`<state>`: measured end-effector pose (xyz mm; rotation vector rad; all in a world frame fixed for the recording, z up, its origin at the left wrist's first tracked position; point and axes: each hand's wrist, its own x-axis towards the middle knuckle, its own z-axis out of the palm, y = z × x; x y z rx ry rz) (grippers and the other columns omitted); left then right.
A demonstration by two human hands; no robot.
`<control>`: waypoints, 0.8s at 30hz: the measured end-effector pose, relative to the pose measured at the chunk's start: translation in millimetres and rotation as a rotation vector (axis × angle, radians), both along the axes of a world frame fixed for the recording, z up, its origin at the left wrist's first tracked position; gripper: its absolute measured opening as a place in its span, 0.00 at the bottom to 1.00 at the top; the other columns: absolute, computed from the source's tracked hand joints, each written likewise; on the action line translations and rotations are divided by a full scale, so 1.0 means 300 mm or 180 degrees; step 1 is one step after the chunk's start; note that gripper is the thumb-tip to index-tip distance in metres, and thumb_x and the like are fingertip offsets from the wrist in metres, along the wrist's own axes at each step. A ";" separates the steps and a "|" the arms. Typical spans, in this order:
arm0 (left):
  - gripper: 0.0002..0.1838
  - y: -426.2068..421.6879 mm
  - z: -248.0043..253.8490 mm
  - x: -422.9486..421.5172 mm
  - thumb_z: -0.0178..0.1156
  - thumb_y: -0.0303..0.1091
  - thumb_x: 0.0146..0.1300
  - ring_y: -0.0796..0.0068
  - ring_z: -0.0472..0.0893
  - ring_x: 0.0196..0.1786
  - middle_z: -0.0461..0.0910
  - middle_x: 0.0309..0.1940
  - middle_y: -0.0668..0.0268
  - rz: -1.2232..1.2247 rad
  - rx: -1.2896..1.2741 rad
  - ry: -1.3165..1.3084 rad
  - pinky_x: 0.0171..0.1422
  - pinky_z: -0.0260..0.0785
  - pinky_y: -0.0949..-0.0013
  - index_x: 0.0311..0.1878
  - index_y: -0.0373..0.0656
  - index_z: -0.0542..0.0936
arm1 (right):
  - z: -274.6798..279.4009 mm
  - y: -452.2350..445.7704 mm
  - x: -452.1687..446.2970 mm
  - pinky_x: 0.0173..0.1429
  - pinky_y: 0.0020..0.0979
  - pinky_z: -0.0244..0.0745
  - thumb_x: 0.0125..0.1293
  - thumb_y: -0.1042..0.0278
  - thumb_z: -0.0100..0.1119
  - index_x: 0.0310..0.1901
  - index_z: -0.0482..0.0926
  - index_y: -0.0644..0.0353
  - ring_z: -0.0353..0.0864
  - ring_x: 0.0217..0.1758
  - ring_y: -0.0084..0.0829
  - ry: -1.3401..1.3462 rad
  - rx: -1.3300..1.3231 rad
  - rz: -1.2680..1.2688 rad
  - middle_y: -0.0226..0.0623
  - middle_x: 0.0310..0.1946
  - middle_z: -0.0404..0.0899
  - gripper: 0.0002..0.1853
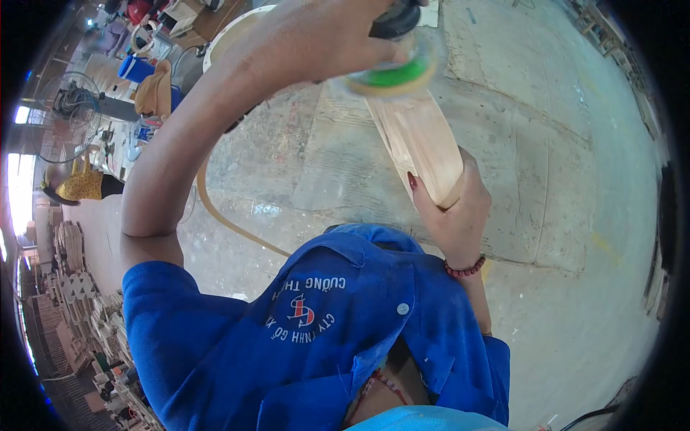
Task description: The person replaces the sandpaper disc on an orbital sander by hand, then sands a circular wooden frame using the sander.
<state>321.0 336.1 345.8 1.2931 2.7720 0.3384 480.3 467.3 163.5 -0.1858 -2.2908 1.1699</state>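
Note:
Near the top centre, my left hand is closed round a round sanding tool with a dark top, a green band and a pale pad, blurred by motion. The tool sits over the far end of a pale, curved wooden piece. My right hand grips the near end of this piece, thumb on the left side and fingers round the right. A dark red bead bracelet circles the right wrist. Contact between pad and wood cannot be made out clearly.
A tan hose curves past my left arm. Flat sheets cover part of the floor. At the left are a fan, a blue container, a person in yellow and stacked wooden parts. A pale round rim stands at the top.

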 end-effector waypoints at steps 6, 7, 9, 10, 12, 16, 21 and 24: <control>0.27 0.032 0.055 0.089 0.60 0.39 0.67 0.50 0.84 0.42 0.76 0.44 0.44 -0.0371 -0.0156 -0.0382 0.49 0.77 0.58 0.68 0.44 0.70 | 0.009 0.013 -0.006 0.45 0.42 0.80 0.56 0.64 0.74 0.57 0.74 0.65 0.86 0.43 0.51 -0.0090 -0.0060 -0.0112 0.53 0.41 0.84 0.29; 0.27 0.060 0.073 0.077 0.60 0.39 0.66 0.51 0.84 0.42 0.76 0.45 0.44 -0.0055 -0.0345 -0.0675 0.49 0.77 0.58 0.68 0.44 0.70 | 0.008 0.011 -0.004 0.45 0.42 0.80 0.56 0.64 0.74 0.57 0.74 0.65 0.86 0.43 0.51 -0.0051 -0.0097 -0.0067 0.53 0.41 0.84 0.29; 0.28 0.062 0.061 0.026 0.61 0.40 0.66 0.52 0.84 0.40 0.76 0.45 0.45 0.0070 -0.0325 -0.0740 0.47 0.78 0.59 0.68 0.44 0.69 | 0.004 0.007 -0.003 0.45 0.42 0.80 0.56 0.64 0.74 0.57 0.74 0.65 0.87 0.43 0.51 0.0053 -0.0177 0.0011 0.53 0.41 0.84 0.29; 0.28 0.026 0.019 -0.017 0.61 0.40 0.66 0.52 0.84 0.40 0.76 0.44 0.45 -0.0123 -0.0119 -0.0517 0.46 0.78 0.60 0.68 0.44 0.69 | 0.005 0.008 -0.003 0.46 0.42 0.80 0.56 0.64 0.74 0.57 0.74 0.65 0.87 0.43 0.51 0.0044 -0.0163 -0.0015 0.53 0.41 0.84 0.29; 0.28 0.004 0.000 -0.015 0.61 0.41 0.66 0.53 0.84 0.39 0.76 0.44 0.45 -0.0364 0.0121 -0.0203 0.44 0.78 0.60 0.68 0.43 0.69 | 0.007 0.010 -0.004 0.46 0.41 0.80 0.56 0.64 0.74 0.57 0.74 0.65 0.87 0.43 0.52 0.0016 -0.0135 -0.0059 0.53 0.40 0.84 0.29; 0.30 -0.009 0.017 0.075 0.61 0.41 0.66 0.53 0.84 0.38 0.76 0.44 0.46 -0.0709 0.0035 0.0001 0.43 0.78 0.60 0.68 0.43 0.68 | 0.006 0.013 -0.008 0.46 0.41 0.80 0.56 0.65 0.74 0.57 0.74 0.65 0.87 0.43 0.52 -0.0028 -0.0102 -0.0101 0.53 0.40 0.84 0.29; 0.29 -0.001 0.038 0.041 0.59 0.39 0.66 0.53 0.84 0.39 0.77 0.44 0.45 -0.0362 0.0009 -0.0452 0.44 0.78 0.57 0.69 0.43 0.68 | 0.008 -0.001 0.003 0.47 0.41 0.81 0.56 0.65 0.74 0.57 0.75 0.65 0.87 0.44 0.51 0.0035 -0.0137 0.0015 0.53 0.41 0.84 0.28; 0.27 -0.006 0.024 0.030 0.58 0.37 0.67 0.51 0.84 0.40 0.77 0.44 0.45 -0.0368 0.0048 -0.0391 0.44 0.78 0.55 0.68 0.42 0.68 | 0.005 0.006 0.001 0.47 0.41 0.81 0.56 0.66 0.73 0.57 0.74 0.66 0.87 0.44 0.51 0.0024 -0.0131 0.0009 0.53 0.41 0.84 0.29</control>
